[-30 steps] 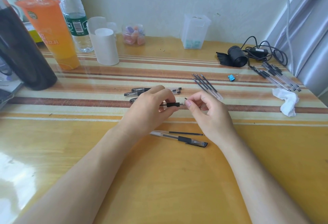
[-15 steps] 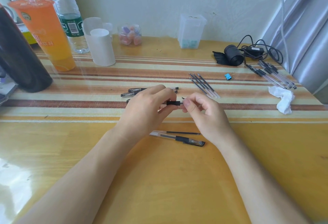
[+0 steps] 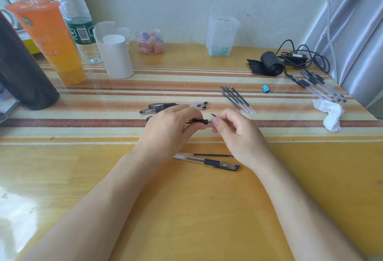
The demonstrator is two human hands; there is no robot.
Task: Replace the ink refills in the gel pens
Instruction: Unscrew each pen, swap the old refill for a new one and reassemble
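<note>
My left hand [image 3: 170,128] grips a gel pen [image 3: 200,121] by its black grip section, held level over the striped mat. My right hand [image 3: 234,132] pinches the pen's tip end between thumb and forefinger; a small dark point [image 3: 213,114] sticks out above the thumb. Behind my left hand lie three capped gel pens [image 3: 165,108]. A fan of loose ink refills [image 3: 236,99] lies to the right of them. Under my wrists lie a capped pen [image 3: 215,163] and a single loose refill [image 3: 209,155].
An orange drink cup [image 3: 48,41], a water bottle [image 3: 79,26], a white cup [image 3: 117,57], a small jar [image 3: 149,41] and a clear box [image 3: 221,37] stand along the back. A black cable bundle [image 3: 290,62], more pens [image 3: 319,86], a blue clip [image 3: 265,89] and a crumpled tissue [image 3: 330,116] lie right.
Both hands stay together on the same pen with only small finger shifts. The view has shifted slightly.
</note>
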